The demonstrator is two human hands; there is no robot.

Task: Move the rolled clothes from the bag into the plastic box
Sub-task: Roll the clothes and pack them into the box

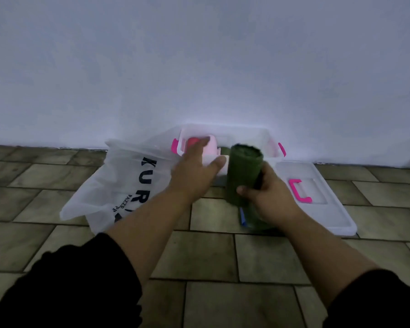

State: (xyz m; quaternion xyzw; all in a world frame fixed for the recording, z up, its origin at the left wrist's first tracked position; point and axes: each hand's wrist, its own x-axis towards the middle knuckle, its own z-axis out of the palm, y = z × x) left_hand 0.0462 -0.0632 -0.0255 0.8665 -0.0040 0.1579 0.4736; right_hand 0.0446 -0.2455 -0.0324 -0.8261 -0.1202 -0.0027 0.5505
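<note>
Green rolled cloth (pixel 244 171), gripped upright in my right hand (pixel 268 197), hovers at the plastic box's (pixel 246 131) 6 o'clock while my flat-fingered left hand (pixel 194 169) presses the pink roll (pixel 211 147) inside, probably clearing room.

Plain pale wall (pixel 199 55), bluish-white and bare, across the whole upper half. Meets the floor (pixel 211 256) along a thin dark seam (pixel 33 146). Laid in rectangular olive-brown tiles, staggered rows, darker grout lines. Dim, cool light, brightest low on the wall near centre.
</note>
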